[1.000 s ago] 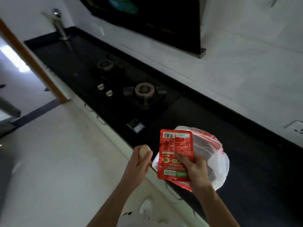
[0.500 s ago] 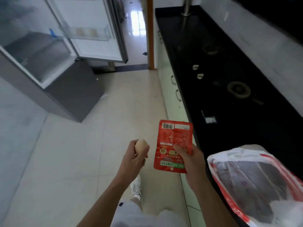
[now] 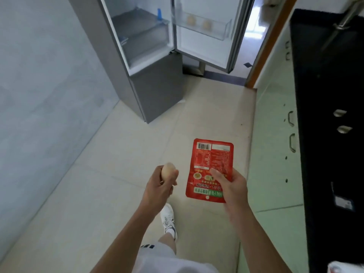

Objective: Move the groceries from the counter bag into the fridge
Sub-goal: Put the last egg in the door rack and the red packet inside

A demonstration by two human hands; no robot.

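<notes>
Fridge [image 3: 157,91] sits at 12 o'clock now, door open; a second ago I was facing the table [image 3: 331,85]. My left hand [image 3: 157,191] is wrapped around the egg [image 3: 168,171] and my right hand [image 3: 232,186] pinches the red packet [image 3: 211,160]. The bag [image 3: 348,267] is back at 5 o'clock. Guess it's just the walk over left for these two.

A white shoe [image 3: 167,219] stands on the beige tiled floor [image 3: 118,174]. Two silver knobs [image 3: 339,113] sit near the front edge of the counter [image 3: 331,85], above metal cabinet handles [image 3: 292,142].

The corner cuts off the bag [image 3: 346,268]; print on the packet [image 3: 212,160] is illegible.
</notes>
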